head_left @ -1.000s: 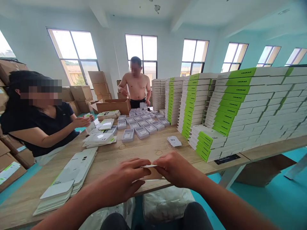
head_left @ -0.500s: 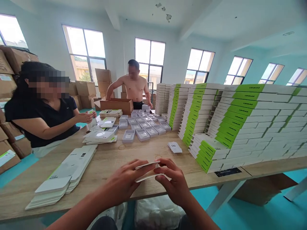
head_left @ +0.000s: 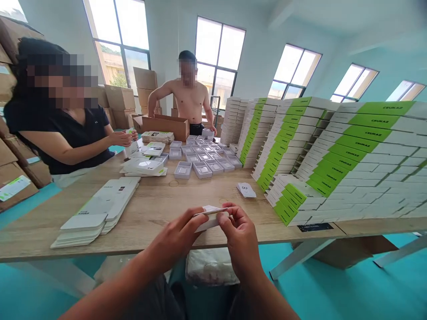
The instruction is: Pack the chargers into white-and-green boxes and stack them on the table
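Nearer the person than the cards [head_left: 247,190], and slightly left of them, the left hand [head_left: 180,229] grips one end of the carton [head_left: 211,223], its fingers partly curled and closed on it. The carton, apparently part-open, hangs between both hands above the table [head_left: 160,200]. The right hand [head_left: 242,235] pinches the other end, thumb and fingertips almost together. Uneven pressure from either side could crease a panel or mis-seat a flap; a loose pinch could let it spring open.

Far left of the cards, a co-worker [head_left: 75,138] holds something small. The flats [head_left: 100,209] lie well left, then the trays [head_left: 202,170] beyond and left, with another co-worker [head_left: 191,95] behind them. Just right of the cards, the low stack [head_left: 287,206] would block a sideways swing; beyond it, the tall stacks [head_left: 353,155] wall off that side, and a knock might topple boxes.
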`<state>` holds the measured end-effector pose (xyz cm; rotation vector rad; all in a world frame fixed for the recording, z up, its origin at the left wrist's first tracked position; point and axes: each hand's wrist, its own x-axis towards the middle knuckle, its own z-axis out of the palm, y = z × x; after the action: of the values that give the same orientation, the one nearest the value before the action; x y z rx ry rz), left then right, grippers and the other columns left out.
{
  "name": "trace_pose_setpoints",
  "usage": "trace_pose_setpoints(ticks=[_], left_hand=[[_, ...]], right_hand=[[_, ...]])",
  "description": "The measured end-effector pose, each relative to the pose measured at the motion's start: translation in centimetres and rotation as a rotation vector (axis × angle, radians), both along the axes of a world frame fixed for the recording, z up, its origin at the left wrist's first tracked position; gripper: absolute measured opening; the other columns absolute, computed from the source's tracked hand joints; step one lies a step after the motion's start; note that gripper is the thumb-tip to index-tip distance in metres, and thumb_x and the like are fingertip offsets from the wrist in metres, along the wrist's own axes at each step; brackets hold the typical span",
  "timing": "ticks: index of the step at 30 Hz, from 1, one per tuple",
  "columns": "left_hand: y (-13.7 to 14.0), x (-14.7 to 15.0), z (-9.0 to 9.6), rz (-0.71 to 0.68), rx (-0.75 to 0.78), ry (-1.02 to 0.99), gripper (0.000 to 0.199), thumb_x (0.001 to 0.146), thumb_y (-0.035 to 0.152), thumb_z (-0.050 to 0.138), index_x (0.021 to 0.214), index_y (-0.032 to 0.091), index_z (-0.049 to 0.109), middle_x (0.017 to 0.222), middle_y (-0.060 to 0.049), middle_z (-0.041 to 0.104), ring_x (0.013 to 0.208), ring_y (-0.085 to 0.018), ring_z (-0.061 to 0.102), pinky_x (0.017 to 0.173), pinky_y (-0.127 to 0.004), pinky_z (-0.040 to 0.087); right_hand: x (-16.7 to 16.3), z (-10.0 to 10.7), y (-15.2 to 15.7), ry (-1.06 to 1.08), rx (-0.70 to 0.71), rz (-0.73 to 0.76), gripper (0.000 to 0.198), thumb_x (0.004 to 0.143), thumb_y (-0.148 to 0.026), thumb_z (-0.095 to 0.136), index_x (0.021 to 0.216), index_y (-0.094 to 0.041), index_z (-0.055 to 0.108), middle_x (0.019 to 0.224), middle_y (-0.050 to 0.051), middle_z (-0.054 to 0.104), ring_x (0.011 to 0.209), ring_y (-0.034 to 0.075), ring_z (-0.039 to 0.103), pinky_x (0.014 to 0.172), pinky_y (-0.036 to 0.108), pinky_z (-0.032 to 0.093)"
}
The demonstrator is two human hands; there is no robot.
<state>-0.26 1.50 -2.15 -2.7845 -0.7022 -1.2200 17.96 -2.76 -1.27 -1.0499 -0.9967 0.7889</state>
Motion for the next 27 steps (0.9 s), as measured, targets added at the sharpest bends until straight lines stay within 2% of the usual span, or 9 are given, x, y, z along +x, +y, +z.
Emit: trace_pose_setpoints(ticks=[2,4,7,14,19,21,25,27], left_hand=[[-0.2,0.0,0.2,0.007,0.015,-0.027,0.029,0.102,0.011,0.046,0.130,0.019,0.047,0.124,-0.013,0.061,0.114,-0.022,0.066,0.095,-0.031,0.058],[-0.3,0.0,0.0,0.011,0.033,-0.029,0.029,0.102,0.011,0.045,0.130,0.018,0.048,0.125,-0.014,0.061,0.116,-0.023,0.065,0.097,-0.031,0.058],[-0.3,0.1,-0.6,0.005,0.042,-0.043,0.029,0.101,0.009,0.045,0.129,0.017,0.050,0.126,-0.014,0.061,0.120,-0.023,0.063,0.100,-0.031,0.056],[0.2,0.2,-1.3,-0.061,0.007,-0.150,0.025,0.100,0.011,0.053,0.124,0.021,0.051,0.125,-0.012,0.063,0.115,-0.019,0.067,0.096,-0.028,0.058],[0.9,-1.2,-1.5,-0.086,0.026,-0.102,0.032,0.100,0.009,0.053,0.130,0.019,0.054,0.130,-0.014,0.065,0.120,-0.019,0.066,0.102,-0.027,0.056],[1.2,-1.6,-1.6,-0.074,0.037,-0.120,0.033,0.100,0.008,0.052,0.131,0.019,0.055,0.128,-0.013,0.067,0.119,-0.018,0.067,0.101,-0.026,0.056],[1.8,-1.6,-1.3,-0.005,0.042,-0.214,0.030,0.100,0.012,0.055,0.130,0.020,0.058,0.124,-0.012,0.069,0.115,-0.018,0.069,0.100,-0.027,0.058],[2.2,-1.5,-1.1,-0.003,0.049,-0.230,0.031,0.100,0.012,0.056,0.130,0.020,0.059,0.124,-0.012,0.069,0.115,-0.018,0.070,0.099,-0.027,0.058]], right_hand=[[0.9,-0.4,-0.1,-0.228,0.199,-0.015,0.013,0.089,-0.029,0.068,0.100,-0.024,0.067,0.123,0.007,0.065,0.112,0.021,0.062,0.095,0.035,0.052],[1.8,-0.6,-0.2,-0.488,0.335,0.010,0.015,0.094,-0.023,0.062,0.108,-0.026,0.068,0.126,0.008,0.066,0.118,0.021,0.062,0.100,0.036,0.051],[2.4,-0.3,-0.3,-0.696,0.351,0.039,0.016,0.097,-0.018,0.058,0.104,-0.026,0.071,0.117,0.007,0.069,0.109,0.019,0.067,0.096,0.031,0.052],[1.2,0.3,-0.3,-0.621,0.253,-0.084,0.012,0.094,-0.021,0.064,0.082,-0.023,0.066,0.100,0.003,0.071,0.095,0.016,0.068,0.084,0.026,0.053],[1.5,-0.4,0.2,-0.598,0.256,-0.104,0.014,0.095,-0.022,0.064,0.081,-0.024,0.065,0.098,0.002,0.072,0.093,0.016,0.069,0.083,0.026,0.054],[2.0,-0.6,0.4,-0.632,0.275,-0.054,0.004,0.091,-0.021,0.068,0.089,-0.025,0.066,0.107,0.003,0.072,0.102,0.017,0.070,0.089,0.028,0.055],[3.1,-1.4,1.0,-0.801,0.286,0.055,0.040,0.087,-0.017,0.071,0.124,-0.029,0.062,0.137,0.006,0.064,0.128,0.023,0.061,0.106,0.037,0.051],[3.5,-1.8,1.5,-0.838,0.298,0.047,0.042,0.092,-0.014,0.063,0.131,-0.032,0.060,0.138,0.006,0.064,0.130,0.023,0.060,0.108,0.038,0.051]])
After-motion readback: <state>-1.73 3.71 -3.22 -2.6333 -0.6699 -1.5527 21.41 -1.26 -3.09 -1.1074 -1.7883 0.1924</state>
